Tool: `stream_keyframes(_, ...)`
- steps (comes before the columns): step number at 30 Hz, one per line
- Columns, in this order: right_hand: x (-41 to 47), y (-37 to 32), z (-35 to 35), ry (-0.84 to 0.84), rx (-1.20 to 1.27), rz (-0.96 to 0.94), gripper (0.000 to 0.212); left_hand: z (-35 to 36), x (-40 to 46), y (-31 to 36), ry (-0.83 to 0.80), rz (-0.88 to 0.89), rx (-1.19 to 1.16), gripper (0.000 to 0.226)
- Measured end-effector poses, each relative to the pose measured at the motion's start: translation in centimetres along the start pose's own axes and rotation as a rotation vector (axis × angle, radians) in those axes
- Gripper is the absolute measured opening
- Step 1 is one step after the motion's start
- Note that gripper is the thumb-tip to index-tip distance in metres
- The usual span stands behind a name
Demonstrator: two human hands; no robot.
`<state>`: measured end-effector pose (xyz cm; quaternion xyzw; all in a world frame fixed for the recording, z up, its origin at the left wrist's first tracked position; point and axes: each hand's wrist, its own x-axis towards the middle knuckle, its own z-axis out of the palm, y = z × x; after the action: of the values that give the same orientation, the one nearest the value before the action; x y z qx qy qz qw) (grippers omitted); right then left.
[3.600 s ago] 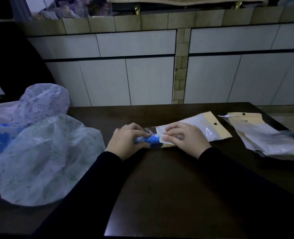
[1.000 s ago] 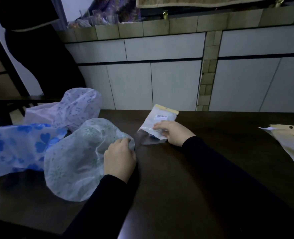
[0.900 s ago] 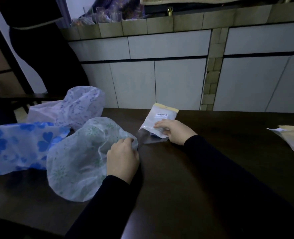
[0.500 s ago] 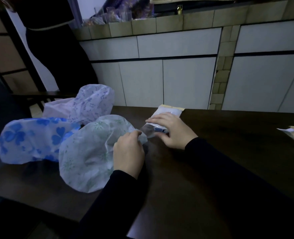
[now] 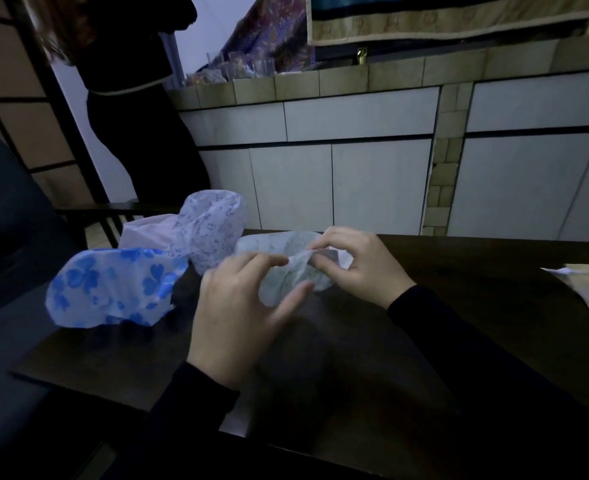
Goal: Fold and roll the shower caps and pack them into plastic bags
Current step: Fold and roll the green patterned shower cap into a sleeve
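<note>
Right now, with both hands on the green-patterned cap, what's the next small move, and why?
Probably lay the green-patterned cap flat on the table and fold it in half. The left hand and right hand both pinch its edge and it hangs bunched and crumpled, so it needs flattening before it can roll.

Left hand [image 5: 237, 306] and right hand [image 5: 359, 265] pinch green-patterned shower cap [image 5: 286, 268] above table [image 5: 459, 341].
</note>
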<state>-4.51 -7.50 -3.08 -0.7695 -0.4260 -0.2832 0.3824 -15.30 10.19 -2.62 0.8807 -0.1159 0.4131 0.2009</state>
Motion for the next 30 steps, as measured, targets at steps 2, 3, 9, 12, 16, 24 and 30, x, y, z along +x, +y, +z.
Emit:
stream_keyframes(2, 0.2, -0.9, -1.0, 0.002, 0.004, 0.018, 0.021, -0.9, 0.2, 0.4, 0.003, 0.026, 0.001, 0.037)
stream_keyframes(3, 0.4, -1.5, -1.5, 0.013, -0.01, 0.011, 0.016, -1.3, 0.3, 0.6, 0.017, 0.04, 0.0, 0.034)
stream_keyframes(9, 1.9, -4.4, -5.8, 0.061, 0.056, 0.176, 0.032, -3.4, 2.9, 2.0, 0.202, 0.0, -0.024, 0.019)
stream_keyframes(12, 2.5, -4.0, -7.8, -0.022, 0.18, 0.367, 0.069, -2.7, 5.3, 2.3, 0.126, -0.144, -0.081, 0.024)
stream_keyframes(16, 1.7, -1.4, -10.3, -0.084, 0.461, 0.705, 0.031, 1.8, 8.5, 1.5, -0.095, -0.267, -0.264, 0.034)
stream_keyframes(24, -3.9, 3.8, -10.5, 0.115, -0.022, 0.857, 0.028, 8.1, 8.0, 0.6, -0.217, -0.169, -0.001, 0.04)
stream_keyframes(30, -5.7, 4.0, -10.9, 0.142, -0.266, 0.916, 0.034, 10.3, 5.5, 1.7, -0.245, 0.031, -0.206, 0.041)
